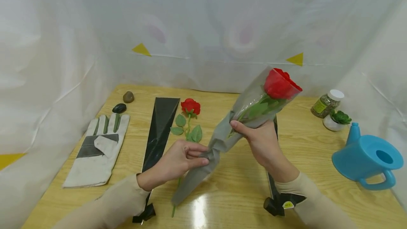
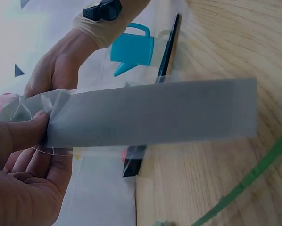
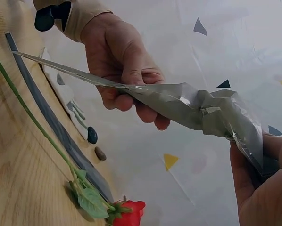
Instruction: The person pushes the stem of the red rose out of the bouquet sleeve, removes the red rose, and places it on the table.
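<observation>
A red rose (image 1: pixel 281 84) sits inside a grey wrapping sleeve (image 1: pixel 254 101) with a clear front, raised above the table and tilted up to the right. My right hand (image 1: pixel 262 140) grips the sleeve below the bloom, thumb across its front. Lower down, my left hand (image 1: pixel 181 160) pinches the crumpled middle of the sleeve between thumb and fingers. The sleeve's flat lower end (image 2: pixel 202 110) hangs free past the left hand. A second red rose (image 1: pixel 190 106) lies bare on the table behind the left hand, its green stem (image 3: pixel 32 115) partly hidden in the head view.
Two flat dark sleeves lie on the table, one on the left (image 1: pixel 161 126), the other mostly behind my right arm. A work glove (image 1: pixel 98 151) and two stones (image 1: pixel 128 97) are at left. A blue watering can (image 1: pixel 365 158), succulent pot (image 1: pixel 334 123) and jar (image 1: pixel 325 105) stand right.
</observation>
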Action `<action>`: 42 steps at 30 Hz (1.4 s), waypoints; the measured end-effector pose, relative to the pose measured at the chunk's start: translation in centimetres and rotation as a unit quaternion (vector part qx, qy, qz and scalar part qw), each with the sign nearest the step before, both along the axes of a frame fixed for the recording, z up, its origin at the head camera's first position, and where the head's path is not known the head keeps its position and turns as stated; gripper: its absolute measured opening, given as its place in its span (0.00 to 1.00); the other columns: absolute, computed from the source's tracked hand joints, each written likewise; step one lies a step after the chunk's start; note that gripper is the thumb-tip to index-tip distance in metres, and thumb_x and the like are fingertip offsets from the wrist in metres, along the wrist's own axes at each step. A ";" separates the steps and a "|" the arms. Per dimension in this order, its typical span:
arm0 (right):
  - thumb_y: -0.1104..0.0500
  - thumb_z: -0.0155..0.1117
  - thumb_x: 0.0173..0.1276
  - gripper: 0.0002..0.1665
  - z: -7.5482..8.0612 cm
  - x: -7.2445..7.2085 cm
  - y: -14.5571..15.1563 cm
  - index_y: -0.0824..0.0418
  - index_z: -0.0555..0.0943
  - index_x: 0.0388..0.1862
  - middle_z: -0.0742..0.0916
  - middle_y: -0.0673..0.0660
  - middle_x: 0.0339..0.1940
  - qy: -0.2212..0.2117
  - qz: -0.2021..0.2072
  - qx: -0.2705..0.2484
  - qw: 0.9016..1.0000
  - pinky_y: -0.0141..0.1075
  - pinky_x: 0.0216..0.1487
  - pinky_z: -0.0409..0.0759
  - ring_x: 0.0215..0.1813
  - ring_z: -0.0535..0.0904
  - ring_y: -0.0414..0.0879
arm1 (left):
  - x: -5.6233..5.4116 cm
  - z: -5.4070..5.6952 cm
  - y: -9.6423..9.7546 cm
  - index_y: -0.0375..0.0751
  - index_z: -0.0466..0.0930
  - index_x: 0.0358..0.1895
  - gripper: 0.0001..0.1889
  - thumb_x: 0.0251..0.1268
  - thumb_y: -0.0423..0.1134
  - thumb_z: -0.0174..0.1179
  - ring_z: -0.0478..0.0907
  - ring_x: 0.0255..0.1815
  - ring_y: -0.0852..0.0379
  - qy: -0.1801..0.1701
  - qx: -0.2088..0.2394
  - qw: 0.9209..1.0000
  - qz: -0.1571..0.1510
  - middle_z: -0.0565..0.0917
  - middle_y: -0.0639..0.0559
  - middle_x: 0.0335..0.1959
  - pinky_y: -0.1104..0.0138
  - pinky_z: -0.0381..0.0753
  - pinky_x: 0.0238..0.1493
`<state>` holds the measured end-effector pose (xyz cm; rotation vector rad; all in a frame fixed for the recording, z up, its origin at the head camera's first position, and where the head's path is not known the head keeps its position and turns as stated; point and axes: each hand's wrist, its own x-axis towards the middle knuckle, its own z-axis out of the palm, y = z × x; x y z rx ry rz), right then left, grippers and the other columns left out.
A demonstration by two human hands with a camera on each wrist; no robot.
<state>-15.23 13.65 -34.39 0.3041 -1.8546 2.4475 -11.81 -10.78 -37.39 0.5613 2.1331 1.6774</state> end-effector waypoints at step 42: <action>0.74 0.65 0.66 0.23 1.7 -0.7 2.1 0.65 0.77 0.60 0.83 0.56 0.54 -0.028 0.004 -0.089 0.996 0.40 0.54 0.79 0.54 0.81 0.48 | 0.3 -0.6 -1.3 0.41 0.88 0.39 0.04 0.64 0.37 0.69 0.82 0.39 0.56 0.049 -0.004 0.999 -0.013 0.85 0.53 0.35 0.64 0.82 0.41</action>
